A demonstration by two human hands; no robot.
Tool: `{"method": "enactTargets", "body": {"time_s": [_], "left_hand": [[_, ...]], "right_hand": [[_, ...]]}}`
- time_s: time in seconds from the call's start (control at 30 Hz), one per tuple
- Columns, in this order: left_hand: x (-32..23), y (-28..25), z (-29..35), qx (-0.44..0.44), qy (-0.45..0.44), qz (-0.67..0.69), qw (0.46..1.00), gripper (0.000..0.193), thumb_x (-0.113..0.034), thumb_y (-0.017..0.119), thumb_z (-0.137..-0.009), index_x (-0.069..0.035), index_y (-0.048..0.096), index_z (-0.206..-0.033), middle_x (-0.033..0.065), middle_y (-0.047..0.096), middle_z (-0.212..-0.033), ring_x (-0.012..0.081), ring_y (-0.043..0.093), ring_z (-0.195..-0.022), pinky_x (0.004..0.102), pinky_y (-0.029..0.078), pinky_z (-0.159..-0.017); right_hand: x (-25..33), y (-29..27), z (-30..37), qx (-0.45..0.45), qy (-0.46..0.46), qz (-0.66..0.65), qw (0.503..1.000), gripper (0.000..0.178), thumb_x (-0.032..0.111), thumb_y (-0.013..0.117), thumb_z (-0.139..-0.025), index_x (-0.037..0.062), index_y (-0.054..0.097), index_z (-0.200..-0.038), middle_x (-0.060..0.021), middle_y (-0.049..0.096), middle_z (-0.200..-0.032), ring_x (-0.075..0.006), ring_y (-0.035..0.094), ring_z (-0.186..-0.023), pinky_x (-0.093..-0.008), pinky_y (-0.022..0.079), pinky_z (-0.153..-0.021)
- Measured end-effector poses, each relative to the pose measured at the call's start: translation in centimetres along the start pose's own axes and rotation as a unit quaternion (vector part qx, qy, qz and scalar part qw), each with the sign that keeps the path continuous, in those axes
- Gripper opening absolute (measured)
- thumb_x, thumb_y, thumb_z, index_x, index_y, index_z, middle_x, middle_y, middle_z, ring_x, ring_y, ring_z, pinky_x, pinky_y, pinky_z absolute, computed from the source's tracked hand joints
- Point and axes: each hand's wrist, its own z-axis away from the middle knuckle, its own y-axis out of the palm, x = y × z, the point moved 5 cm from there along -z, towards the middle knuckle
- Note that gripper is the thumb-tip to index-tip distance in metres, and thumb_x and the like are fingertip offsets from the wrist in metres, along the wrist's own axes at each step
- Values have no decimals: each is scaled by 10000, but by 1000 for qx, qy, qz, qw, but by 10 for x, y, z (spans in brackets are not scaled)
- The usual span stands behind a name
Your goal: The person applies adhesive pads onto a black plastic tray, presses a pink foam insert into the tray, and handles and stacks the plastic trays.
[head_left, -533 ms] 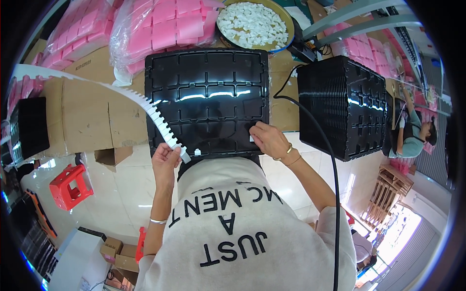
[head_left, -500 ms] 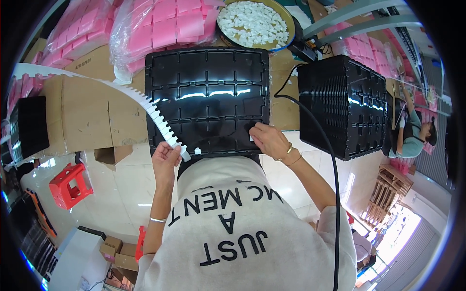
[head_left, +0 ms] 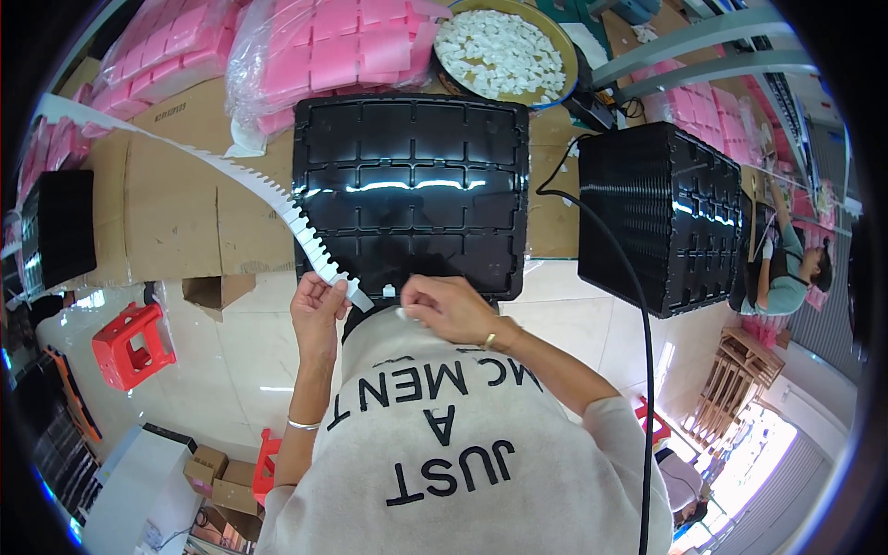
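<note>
My left hand (head_left: 317, 310) pinches the lower end of a long white toothed strip (head_left: 268, 191), which curves up and away to the far left. In front of me lies a shiny black plastic tray (head_left: 413, 218) with raised ribs. A small white tab (head_left: 388, 291) rests at its near edge, just right of the strip's end. Close by, my right hand (head_left: 451, 308) is closed over the near edge, against my shirt. A small white piece (head_left: 401, 314) shows at its fingertips, partly hidden.
A round pan (head_left: 573, 65) full of small white pieces stands at the back. Pink blocks in plastic wrap (head_left: 338, 55) sit behind the tray. To the right are stacked black trays (head_left: 661, 217) and a hanging black cable (head_left: 645, 370). A red stool (head_left: 134, 347) stands left; a co-worker (head_left: 786, 273) is far right.
My right hand has moved left from the tray's near right part to beside the strip's end. My left hand still holds the strip. The view has shifted slightly.
</note>
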Motion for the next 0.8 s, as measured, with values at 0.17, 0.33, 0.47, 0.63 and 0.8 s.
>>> {"method": "enactTargets", "body": {"time_s": [0.17,0.33,0.47,0.63,0.8], "left_hand": [[-5,-10,3,-7,50,18,999,161,-15,701,-894,-32,600,-1018,55,682,-878,72,588,-660,196,416,-544],[-6,-19,12,-23,59,30,998,223,-2,691,-890,-13,574,-1080,66,667,-928,78,598,-684,194,432,-538],[-8,-29,20,-44,54,50,996,251,14,680,-892,-10,563,-1112,82,669,-978,94,606,-708,210,439,-559],[-11,-35,26,-58,65,49,995,269,-6,712,-880,-5,575,-1111,69,668,-936,83,603,-706,196,439,-561],[-15,-34,30,-53,52,56,996,207,-61,685,-916,-4,591,-1092,62,667,-914,84,602,-685,198,434,-540]], "right_hand": [[-1,30,-42,-11,84,-147,985,115,55,635,-926,7,617,-1029,-30,664,-796,-82,598,-631,-229,496,-593],[4,49,-69,12,46,-103,994,153,71,667,-916,-3,648,-1048,-41,668,-811,-66,598,-642,-228,498,-590],[6,65,-76,28,60,-119,991,160,82,666,-923,-5,647,-1055,-32,673,-824,-63,604,-655,-214,500,-595],[4,75,-80,63,99,-151,982,147,97,668,-928,-1,649,-1036,-22,675,-821,-64,611,-664,-209,506,-597],[11,75,-86,73,85,-63,992,143,137,661,-944,0,649,-981,-30,665,-748,-74,604,-627,-223,481,-558]]}}
